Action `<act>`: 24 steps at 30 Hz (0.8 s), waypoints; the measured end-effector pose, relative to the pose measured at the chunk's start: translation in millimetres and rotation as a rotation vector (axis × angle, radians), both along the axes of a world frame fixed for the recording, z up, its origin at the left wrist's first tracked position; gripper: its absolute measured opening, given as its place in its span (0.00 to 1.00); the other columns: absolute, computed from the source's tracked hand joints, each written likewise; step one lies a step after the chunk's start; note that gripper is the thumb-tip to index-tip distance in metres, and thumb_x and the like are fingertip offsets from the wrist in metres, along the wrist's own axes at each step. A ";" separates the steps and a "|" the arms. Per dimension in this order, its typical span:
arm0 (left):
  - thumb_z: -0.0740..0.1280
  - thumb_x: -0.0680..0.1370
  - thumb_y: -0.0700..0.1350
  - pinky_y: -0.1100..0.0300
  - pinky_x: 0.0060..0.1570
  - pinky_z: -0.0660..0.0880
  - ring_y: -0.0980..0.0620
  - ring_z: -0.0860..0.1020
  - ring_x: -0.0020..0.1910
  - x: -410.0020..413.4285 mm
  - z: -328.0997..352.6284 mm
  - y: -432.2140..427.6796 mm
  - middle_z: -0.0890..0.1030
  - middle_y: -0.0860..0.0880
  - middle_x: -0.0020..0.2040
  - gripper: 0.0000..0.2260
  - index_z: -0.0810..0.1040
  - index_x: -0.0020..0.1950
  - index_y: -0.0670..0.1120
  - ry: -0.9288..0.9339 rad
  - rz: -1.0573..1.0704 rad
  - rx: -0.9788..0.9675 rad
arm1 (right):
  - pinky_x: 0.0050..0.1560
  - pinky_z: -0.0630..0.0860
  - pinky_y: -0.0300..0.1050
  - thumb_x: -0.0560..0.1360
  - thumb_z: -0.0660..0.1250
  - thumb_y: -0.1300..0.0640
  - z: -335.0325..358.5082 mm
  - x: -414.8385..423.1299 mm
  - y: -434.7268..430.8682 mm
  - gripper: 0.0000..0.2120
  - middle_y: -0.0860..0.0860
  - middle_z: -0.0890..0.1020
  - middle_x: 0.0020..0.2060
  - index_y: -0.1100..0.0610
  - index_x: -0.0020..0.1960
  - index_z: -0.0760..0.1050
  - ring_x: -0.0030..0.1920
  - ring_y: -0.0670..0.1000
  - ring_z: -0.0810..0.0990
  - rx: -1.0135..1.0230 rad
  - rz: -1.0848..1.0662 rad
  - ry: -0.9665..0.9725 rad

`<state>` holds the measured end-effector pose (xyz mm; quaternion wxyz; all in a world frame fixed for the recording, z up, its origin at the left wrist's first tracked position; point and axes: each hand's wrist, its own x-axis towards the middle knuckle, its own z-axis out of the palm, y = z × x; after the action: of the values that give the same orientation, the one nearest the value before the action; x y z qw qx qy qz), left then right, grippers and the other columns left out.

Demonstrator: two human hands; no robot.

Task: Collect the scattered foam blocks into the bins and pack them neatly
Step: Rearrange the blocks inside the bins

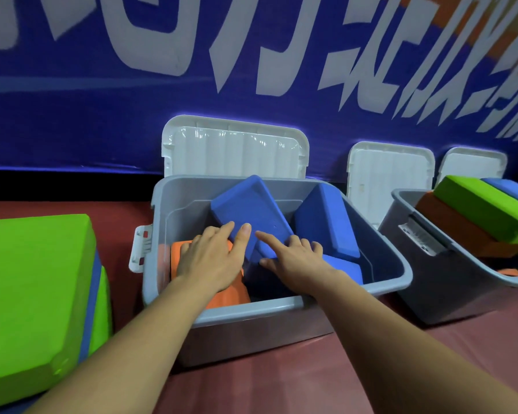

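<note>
A grey bin (380,252) stands in the middle with its white lid (234,150) leaning behind it. Inside, a blue foam block (248,204) lies tilted, and both hands rest on its near end. My left hand (213,258) lies flat with fingers spread over it and over an orange block (228,294) at the bin's left. My right hand (293,258) touches the block's lower edge, index finger stretched out. Another blue block (323,222) leans against the right wall, and a third (341,267) lies lower down.
A stack of green blocks with a blue one between (33,294) sits on the red floor at the left. A second grey bin (437,264) at the right holds orange, green and blue blocks. Two more white lids lean on the blue banner wall.
</note>
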<state>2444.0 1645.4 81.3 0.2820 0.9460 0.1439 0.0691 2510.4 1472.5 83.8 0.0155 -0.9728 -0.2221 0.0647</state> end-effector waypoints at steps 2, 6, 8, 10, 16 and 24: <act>0.43 0.79 0.69 0.46 0.69 0.63 0.42 0.69 0.72 0.9 2.9 5.2 0.70 0.47 0.75 0.33 0.64 0.79 0.56 -0.015 0.016 -0.077 | 0.73 0.55 0.65 0.84 0.54 0.40 1.9 0.3 -2.3 0.26 0.57 0.70 0.62 0.31 0.78 0.46 0.66 0.60 0.68 0.045 -0.003 -0.011; 0.41 0.79 0.71 0.46 0.68 0.65 0.40 0.68 0.73 -3.5 -3.6 11.8 0.70 0.44 0.74 0.34 0.63 0.79 0.58 0.047 0.037 -0.219 | 0.72 0.58 0.66 0.84 0.55 0.43 6.6 3.0 -7.0 0.26 0.55 0.68 0.65 0.33 0.79 0.49 0.68 0.59 0.67 0.053 -0.030 0.052; 0.41 0.79 0.71 0.45 0.69 0.65 0.40 0.67 0.74 -6.1 -5.7 12.3 0.69 0.44 0.75 0.34 0.62 0.80 0.58 0.070 0.032 -0.221 | 0.73 0.57 0.65 0.80 0.57 0.34 5.0 0.1 -4.8 0.29 0.55 0.67 0.69 0.33 0.78 0.52 0.71 0.59 0.65 0.049 -0.027 0.075; 0.41 0.79 0.70 0.46 0.68 0.65 0.40 0.67 0.74 -6.5 -3.3 11.6 0.69 0.44 0.76 0.33 0.62 0.80 0.58 0.052 0.027 -0.223 | 0.74 0.55 0.66 0.76 0.58 0.27 2.7 -2.3 -0.6 0.35 0.54 0.67 0.71 0.33 0.78 0.52 0.73 0.58 0.63 0.051 -0.016 0.062; 0.40 0.78 0.72 0.46 0.69 0.66 0.43 0.67 0.74 -7.4 -7.5 8.7 0.68 0.47 0.77 0.35 0.63 0.79 0.60 0.085 0.004 -0.232 | 0.74 0.55 0.63 0.77 0.64 0.32 -3.8 2.6 6.3 0.37 0.55 0.65 0.72 0.33 0.79 0.50 0.72 0.59 0.64 -0.042 0.014 0.029; 0.42 0.77 0.72 0.48 0.69 0.65 0.45 0.67 0.74 -12.2 5.9 14.3 0.69 0.46 0.76 0.36 0.64 0.79 0.58 -0.006 0.000 -0.268 | 0.72 0.56 0.57 0.81 0.55 0.33 5.3 0.0 2.0 0.25 0.55 0.67 0.71 0.31 0.77 0.57 0.72 0.58 0.63 0.117 0.035 -0.287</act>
<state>2431.8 1659.7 87.2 0.4063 0.8996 0.1510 0.0522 2510.4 1474.6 89.0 0.0391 -0.9654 -0.2425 -0.0879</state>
